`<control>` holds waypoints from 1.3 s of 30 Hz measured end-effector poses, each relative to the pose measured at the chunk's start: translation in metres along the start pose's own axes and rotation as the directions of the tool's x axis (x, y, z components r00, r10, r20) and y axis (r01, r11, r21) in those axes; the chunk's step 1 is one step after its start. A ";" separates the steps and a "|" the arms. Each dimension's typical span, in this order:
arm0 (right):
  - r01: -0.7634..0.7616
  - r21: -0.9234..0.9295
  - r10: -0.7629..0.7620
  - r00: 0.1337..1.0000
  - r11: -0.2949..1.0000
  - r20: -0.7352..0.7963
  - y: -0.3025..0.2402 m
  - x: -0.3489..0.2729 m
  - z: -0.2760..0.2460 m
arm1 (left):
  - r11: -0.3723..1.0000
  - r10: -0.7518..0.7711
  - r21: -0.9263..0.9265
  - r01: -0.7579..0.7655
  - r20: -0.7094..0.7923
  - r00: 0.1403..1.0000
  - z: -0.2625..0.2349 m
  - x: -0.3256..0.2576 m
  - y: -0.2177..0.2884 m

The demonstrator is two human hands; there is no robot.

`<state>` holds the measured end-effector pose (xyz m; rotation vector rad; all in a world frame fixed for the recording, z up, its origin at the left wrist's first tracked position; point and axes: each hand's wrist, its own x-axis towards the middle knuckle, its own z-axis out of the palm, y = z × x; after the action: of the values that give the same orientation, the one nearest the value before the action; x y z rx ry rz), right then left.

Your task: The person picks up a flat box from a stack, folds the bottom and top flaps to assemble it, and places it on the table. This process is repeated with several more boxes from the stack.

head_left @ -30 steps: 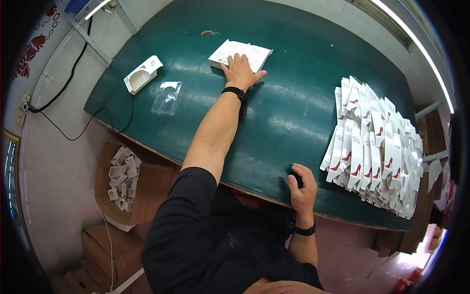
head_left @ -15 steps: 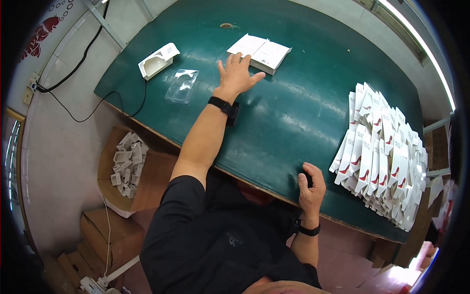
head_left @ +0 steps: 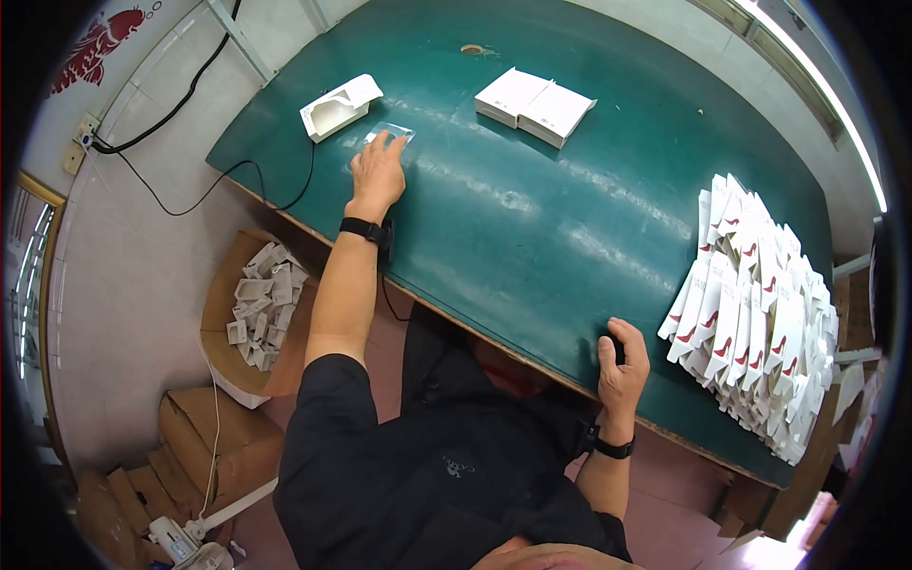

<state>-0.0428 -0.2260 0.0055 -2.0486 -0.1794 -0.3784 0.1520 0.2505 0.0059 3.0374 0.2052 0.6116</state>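
My left hand (head_left: 378, 176) reaches over a clear plastic blister tray (head_left: 395, 131) lying on the green table, and covers much of it. Its fingers are stretched and somewhat apart, touching or just above the plastic; a firm grip is not visible. Just beyond stands an open white carton (head_left: 340, 107) with a cut-out side. Farther right, two low white blocks (head_left: 535, 103), like stacked flat cards or boxes, sit side by side. My right hand (head_left: 622, 369) rests at the table's near edge, thumb and forefinger apart, with nothing visible in it.
A large heap of flat white cartons (head_left: 750, 313) with red shoe pictures fills the green table's (head_left: 532, 256) right end. Beside the left edge, a cardboard box (head_left: 214, 313) holds small white cartons (head_left: 266, 299). A black cable (head_left: 261, 185) hangs near the table's left edge.
My left hand has moved left and nearer, from the white blocks to the clear tray. My right hand keeps its place by the table edge. The whole view has shifted slightly.
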 end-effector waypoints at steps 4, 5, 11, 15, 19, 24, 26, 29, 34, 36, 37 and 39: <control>0.003 -0.022 -0.003 1.000 1.000 -0.008 -0.001 -0.001 0.000 | 1.000 -0.028 -0.006 0.029 0.035 0.999 0.000 0.007 -0.017; 0.004 -0.029 -0.005 1.000 1.000 -0.009 -0.001 -0.001 0.000 | 1.000 -0.027 -0.008 0.028 0.034 0.999 0.000 0.009 -0.021; -0.005 -0.047 0.005 1.000 0.999 -0.006 -0.004 -0.001 0.001 | 0.999 -0.051 -0.003 0.051 0.042 0.998 0.002 0.019 -0.041; -0.003 -0.053 0.003 1.000 0.999 -0.003 -0.007 0.000 0.003 | 0.997 -0.077 0.000 0.077 0.038 0.996 0.005 0.023 -0.055; 0.000 -0.051 0.000 1.000 0.999 -0.002 -0.008 0.000 0.004 | 0.995 -0.096 0.022 0.096 0.024 0.995 0.009 0.025 -0.071; -0.008 -0.073 0.005 0.999 0.997 -0.037 -0.003 -0.006 0.000 | 0.991 -0.101 0.084 0.101 -0.004 0.995 0.017 0.035 -0.065; -0.004 -0.093 -0.002 0.998 0.996 -0.063 0.001 -0.004 -0.002 | 0.994 -0.065 0.090 0.064 0.012 0.998 0.014 0.038 -0.069; 0.044 -0.088 -0.047 0.998 0.995 -0.036 -0.004 0.004 0.004 | 0.999 0.007 0.045 0.000 -0.168 0.986 0.019 0.031 -0.102; 0.062 -0.120 -0.075 0.991 0.991 -0.109 0.000 0.003 0.001 | 0.937 0.196 -0.250 -0.244 -0.201 0.960 -0.037 0.007 0.000; 0.072 -0.100 -0.082 0.991 0.992 -0.103 0.003 0.001 -0.002 | 0.797 0.227 -0.542 -0.267 -0.141 0.964 -0.052 -0.011 0.048; 0.078 -0.088 -0.087 0.991 0.993 -0.098 0.004 -0.001 -0.004 | 0.777 0.250 -0.561 -0.287 -0.144 0.957 -0.058 -0.023 0.070; 0.072 -0.078 -0.080 0.991 0.994 -0.103 -0.004 -0.002 -0.006 | 0.657 0.323 -0.709 -0.254 -0.039 0.945 -0.077 -0.055 0.103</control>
<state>-0.0470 -0.2294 0.0108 -2.0922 -0.1811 -0.5476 0.0844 0.1422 0.0627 2.3220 -0.4413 0.4195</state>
